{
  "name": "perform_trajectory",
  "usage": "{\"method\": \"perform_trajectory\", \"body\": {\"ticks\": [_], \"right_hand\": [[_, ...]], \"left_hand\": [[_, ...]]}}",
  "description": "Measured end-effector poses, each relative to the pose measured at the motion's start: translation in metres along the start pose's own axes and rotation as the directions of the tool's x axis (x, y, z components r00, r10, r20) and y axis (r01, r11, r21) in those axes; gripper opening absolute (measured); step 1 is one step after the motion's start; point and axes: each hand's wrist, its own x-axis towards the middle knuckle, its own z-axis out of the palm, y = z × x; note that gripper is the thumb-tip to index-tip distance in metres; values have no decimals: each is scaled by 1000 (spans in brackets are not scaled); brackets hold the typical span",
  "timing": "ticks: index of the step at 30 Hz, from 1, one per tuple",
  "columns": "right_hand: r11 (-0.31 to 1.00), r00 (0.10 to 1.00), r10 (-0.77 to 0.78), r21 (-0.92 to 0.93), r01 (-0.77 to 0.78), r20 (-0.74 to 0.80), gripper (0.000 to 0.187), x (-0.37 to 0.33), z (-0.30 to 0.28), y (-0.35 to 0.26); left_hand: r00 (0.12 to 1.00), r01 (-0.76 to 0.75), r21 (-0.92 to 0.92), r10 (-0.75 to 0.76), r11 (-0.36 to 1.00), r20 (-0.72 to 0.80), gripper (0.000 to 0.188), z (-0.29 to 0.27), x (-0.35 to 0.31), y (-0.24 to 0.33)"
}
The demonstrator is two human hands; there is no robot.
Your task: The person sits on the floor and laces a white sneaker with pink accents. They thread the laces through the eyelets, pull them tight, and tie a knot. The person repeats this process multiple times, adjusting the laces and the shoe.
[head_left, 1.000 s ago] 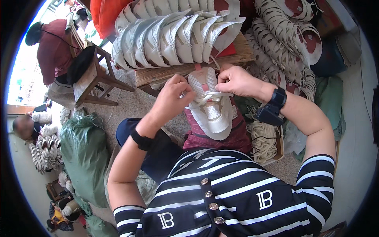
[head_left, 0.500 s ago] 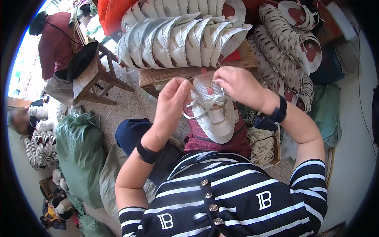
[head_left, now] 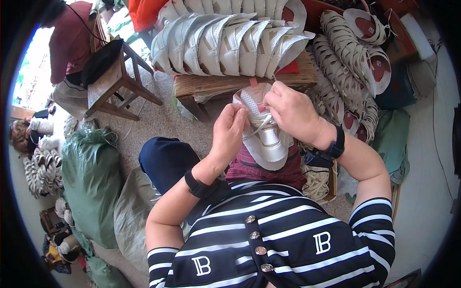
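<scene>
A white and beige shoe upper (head_left: 272,156) rests on the maroon striped cloth (head_left: 249,174) over my lap, its toe toward me. White shoelace (head_left: 261,126) crosses its front below the perforated tongue (head_left: 249,103). On the shoe's left side my left hand (head_left: 229,132) is closed, thumb and fingertips pinching the lace. My right hand (head_left: 294,113) is pinched at the upper right eyelets, also on the lace; its curled fingers hide the lace end.
Rows of nested shoe uppers (head_left: 225,48) lie on a wooden bench (head_left: 192,89) ahead. More stacked uppers (head_left: 345,57) fill the right. A box of laces (head_left: 318,185) stands beside my lap. Green sacks (head_left: 91,182), a wooden stool (head_left: 108,91) and a seated person (head_left: 72,43) are at left.
My left hand has moved right and down, closer to the shoe. The right hand has shifted slightly right and down. The loose lace loop at the shoe's left no longer shows.
</scene>
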Motion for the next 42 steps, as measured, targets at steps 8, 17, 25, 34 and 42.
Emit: {"method": "perform_trajectory", "body": {"ticks": [8,17,25,34,42], "right_hand": [[933,973,230,279,-228,26,11,2,18,3],[887,972,169,405,-222,164,15,12,8,20],[959,991,94,260,-115,91,20,16,5,-2],[986,982,-54,-143,80,179,33,24,23,-20],[591,955,238,753,-289,180,25,50,-10,-19]], "left_hand": [[988,-141,101,147,985,-56,19,0,-1,-8],[996,-76,-197,66,977,-57,20,0,-10,6],[995,-21,-236,-3,971,-102,19,1,-11,-1],[992,18,-383,-64,924,-109,22,-10,-17,2],[993,33,-585,-93,811,-72,29,-17,-24,9]]}}
